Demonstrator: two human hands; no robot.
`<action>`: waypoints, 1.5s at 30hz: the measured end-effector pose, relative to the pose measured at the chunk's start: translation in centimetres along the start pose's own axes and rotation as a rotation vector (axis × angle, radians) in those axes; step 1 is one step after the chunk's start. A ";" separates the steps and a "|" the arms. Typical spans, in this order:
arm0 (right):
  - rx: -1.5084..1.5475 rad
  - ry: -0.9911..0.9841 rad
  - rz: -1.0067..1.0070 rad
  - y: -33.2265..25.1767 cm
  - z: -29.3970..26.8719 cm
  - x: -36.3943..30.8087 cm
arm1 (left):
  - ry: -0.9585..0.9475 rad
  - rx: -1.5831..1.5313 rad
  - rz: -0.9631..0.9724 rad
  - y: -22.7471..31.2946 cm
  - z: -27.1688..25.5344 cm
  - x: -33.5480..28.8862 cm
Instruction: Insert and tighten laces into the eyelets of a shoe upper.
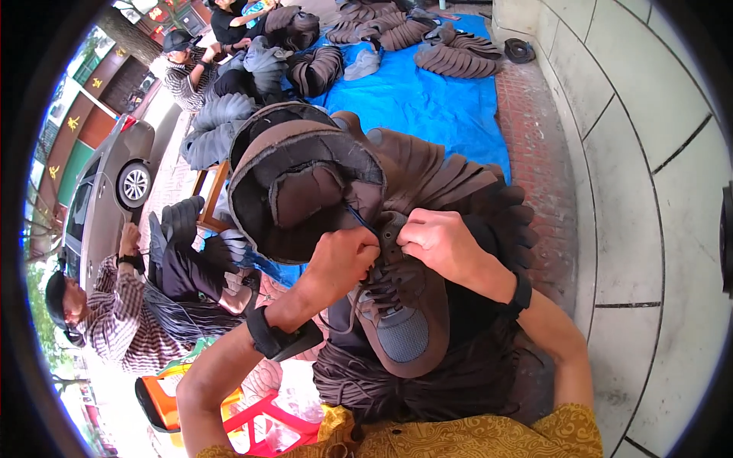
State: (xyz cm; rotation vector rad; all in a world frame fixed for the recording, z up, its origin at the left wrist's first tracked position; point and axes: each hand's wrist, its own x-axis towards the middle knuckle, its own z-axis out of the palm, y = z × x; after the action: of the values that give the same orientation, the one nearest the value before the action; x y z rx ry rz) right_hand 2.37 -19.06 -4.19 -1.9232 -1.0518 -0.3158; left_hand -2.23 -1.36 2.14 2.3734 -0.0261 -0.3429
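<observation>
shoe [405, 336]: over the lap [475, 307]
left grip [369, 258]: curled at lace [388, 298], cannot tell what it pinches
right grip [403, 235]: pinching shoe's upper edge
step: lacing, seemingly
next: likely pulling lace snug

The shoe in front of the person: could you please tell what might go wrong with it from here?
1. The left hand and right hand are both at the far end of the shoe, so its toe, with no hand on it, might swing or slip.
2. A loose lace hangs left of the shoe and could snag.
3. The dark cords lie close to the toe, so that lace may tangle in them.
</observation>
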 end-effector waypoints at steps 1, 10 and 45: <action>-0.070 0.009 -0.041 -0.1 0.0 0.1 | 0.014 -0.007 -0.002 0.0 0.1 0.1; -0.612 -0.098 -0.368 -3.1 -0.2 0.3 | -0.057 -0.313 -0.073 0.4 0.7 0.2; 0.462 -0.286 0.098 -4.8 0.7 4.6 | 0.229 0.053 0.524 1.7 -4.5 -4.2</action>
State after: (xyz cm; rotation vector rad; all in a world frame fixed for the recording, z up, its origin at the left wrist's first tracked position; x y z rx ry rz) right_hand 1.37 -14.85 0.91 -1.6170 -1.0949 0.2490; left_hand -4.99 0.86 7.48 2.3369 -0.5425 0.1814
